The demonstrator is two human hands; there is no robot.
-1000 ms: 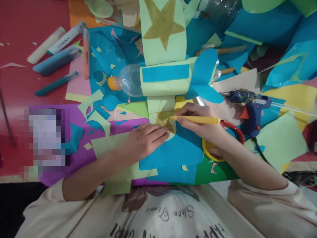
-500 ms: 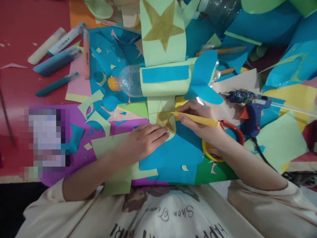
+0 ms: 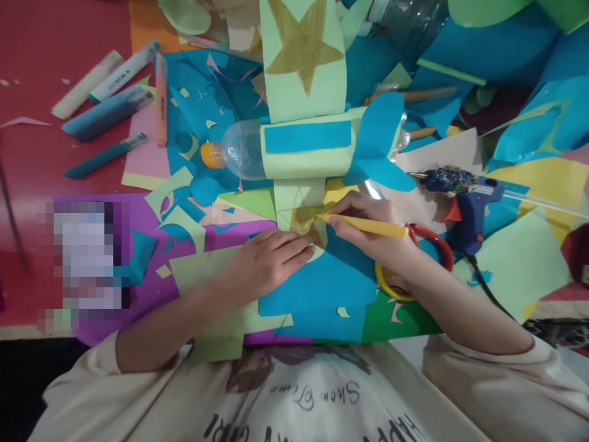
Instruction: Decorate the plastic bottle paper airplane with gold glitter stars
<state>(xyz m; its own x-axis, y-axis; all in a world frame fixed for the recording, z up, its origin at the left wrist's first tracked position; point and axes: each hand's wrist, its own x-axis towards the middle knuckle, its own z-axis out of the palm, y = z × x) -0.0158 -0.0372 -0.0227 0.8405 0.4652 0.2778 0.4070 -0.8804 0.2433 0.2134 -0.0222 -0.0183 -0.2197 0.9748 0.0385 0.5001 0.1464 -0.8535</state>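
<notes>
A yellow marker (image 3: 372, 225) is gripped in my right hand (image 3: 368, 227), its tip on a partly coloured star (image 3: 301, 218) drawn on a pale green paper wing (image 3: 285, 190). My left hand (image 3: 271, 261) lies flat with fingers stretched over the wing's near end. The wing belongs to a model plane made from a plastic bottle (image 3: 243, 150) with an orange cap (image 3: 211, 155), wrapped in pale green paper. A blue strip (image 3: 308, 137) runs along its body, and blue tail pieces (image 3: 377, 141) sit at the right. The far wing bears a fully coloured star (image 3: 304, 46).
Scissors with a red and yellow handle (image 3: 432, 242) lie partly under my right forearm. A glue gun (image 3: 473, 209) rests to the right, its cord running toward me. Several markers (image 3: 108, 113) lie at the left, above a blurred-out object (image 3: 87, 258). Paper scraps surround the model.
The marker tip has shifted slightly down and right on the star, with my right hand moving a little. My left hand and the model stay put.
</notes>
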